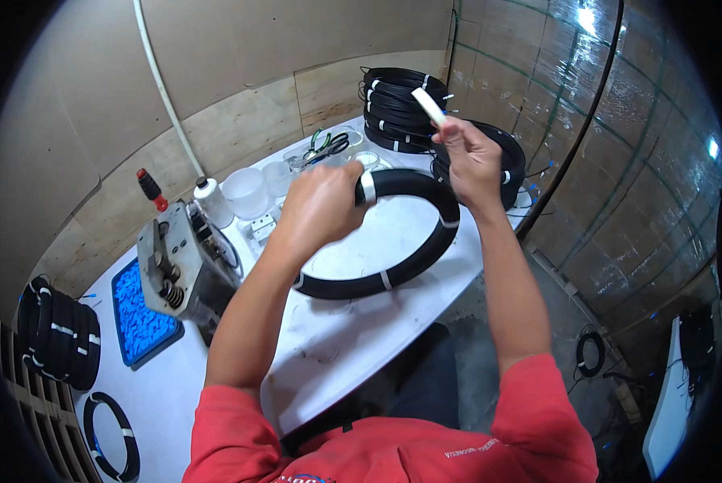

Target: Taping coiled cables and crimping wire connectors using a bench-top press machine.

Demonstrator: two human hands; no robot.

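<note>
My left hand (321,205) is closed on the upper left side of a coil of black cable (413,278), just beside one of its white bands. The coil is tilted over the white table, with several white bands spaced round its ring. Raised to the right of the coil, my right hand (475,157) pinches a short, flat white strip (428,105) between thumb and fingers. The strip points up and to the left, apart from the coil; whether it is the edge of a tape roll I cannot tell.
Stacked black coils (401,113) stand at the table's far right. On the left are a metal machine (176,262), a tray of small blue pieces (140,318), a screwdriver (152,191), a bottle (212,201), translucent tubs (247,193) and scissors (337,145). More coils (59,334) lie far left.
</note>
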